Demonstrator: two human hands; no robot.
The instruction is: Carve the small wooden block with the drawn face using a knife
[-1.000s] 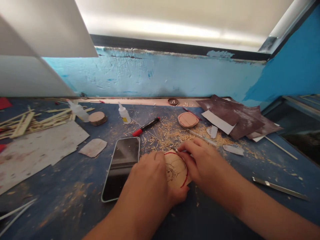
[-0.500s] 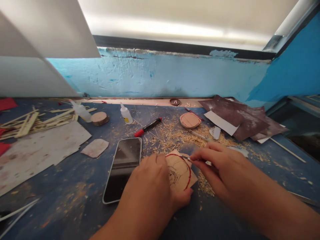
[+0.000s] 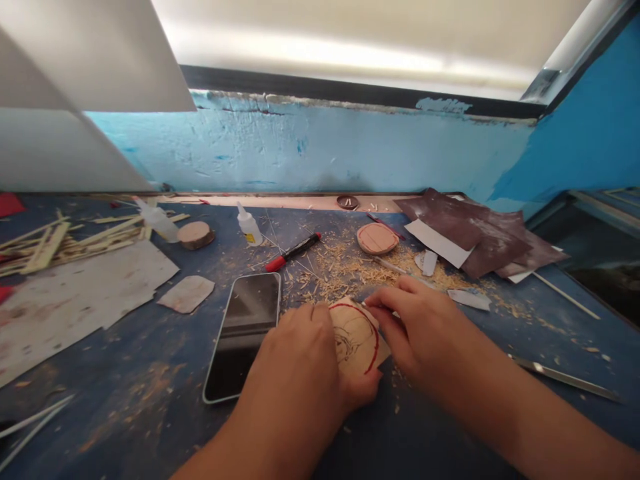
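Observation:
A thin wooden piece (image 3: 357, 333) with a red curved line and dark drawn lines lies under my left hand (image 3: 310, 360), whose fingers grip its left side and lower edge. My right hand (image 3: 395, 317) is closed in a pinch at the piece's upper right edge, by the red line. What sits between those fingertips is mostly hidden. Left of my left hand, a phone (image 3: 243, 340) lies with its dark screen up. Wood shavings (image 3: 340, 270) are scattered beyond the wooden piece.
Beyond the hands are a red and black marker (image 3: 293, 252), a glue bottle (image 3: 249, 227) and a round wooden disc (image 3: 377, 238). Sandpaper sheets (image 3: 465, 233) are piled at the right. A metal blade (image 3: 575, 380) lies near my right forearm. Wooden sticks (image 3: 50, 247) are heaped at far left.
My right hand has shifted slightly left and up, closer against the wooden piece; the thin tool seen in its fingertips before is now mostly hidden. The whole view has moved slightly.

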